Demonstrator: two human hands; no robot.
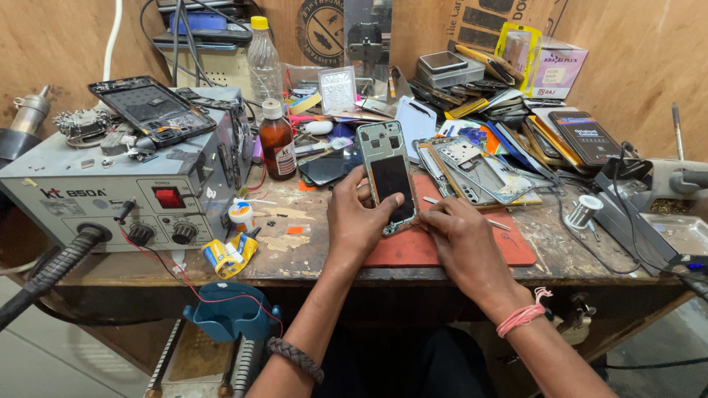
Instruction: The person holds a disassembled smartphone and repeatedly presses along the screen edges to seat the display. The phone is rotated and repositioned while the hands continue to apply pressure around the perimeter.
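Grey rework station (pixel 96 195) at bench left, dismantled phone frame atop. Red mat (pixel 442 247) centre — opened smartphone (pixel 389 180) propped on it, gripped by left hand (pixel 358 221). Right hand (pixel 461 243) curled at phone's lower edge; contents hidden. Brown bottle (pixel 278 144) — dark liquid inside.

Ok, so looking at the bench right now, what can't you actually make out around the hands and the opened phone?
Head view only:
- Right hand: fingertips curl under at the opened phone's lower edge; whether they pinch a tool or part is hidden.
- Phone's lower left side: covered by the left hand.
- Small parts on the red mat: too small to identify.
- Stack of phone frames: overlapping, count unclear.
- Grey rework station: hose cut off by the left edge.
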